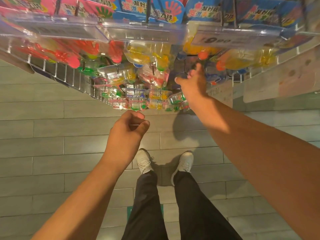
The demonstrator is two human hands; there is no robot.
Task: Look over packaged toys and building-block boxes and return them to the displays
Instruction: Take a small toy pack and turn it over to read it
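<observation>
Head view, looking down past a hanging display: my right hand [192, 82] is stretched up into the rack just right of the frame's centre, among the packaged toys [138, 78] that hang on hooks in rows. Its fingertips are up among the packs near a dark hook, but the motion blur there keeps me from telling whether they pinch anything or only touch it. My left hand [128, 129] hangs lower, in the middle of the frame, just below the lowest row of small clear packs. Its fingers are curled loosely inward with the thumb lying near the forefinger, and I see nothing held in it.

The toys fill the upper half of the picture: pink-backed cards [83, 9] at the upper left with red hand-shaped toys under clear blisters, blue-backed cards [155, 11] across the upper middle and right with yellow and orange pieces. A clear price strip [225, 40] runs across the upper right, with a printed price that I cannot read surely. A wire grid panel [69, 78] shows behind the packs at the left.

Below, my white shoes [145, 161] and dark trousers [147, 205] stand on grey floor tiles [43, 144].
</observation>
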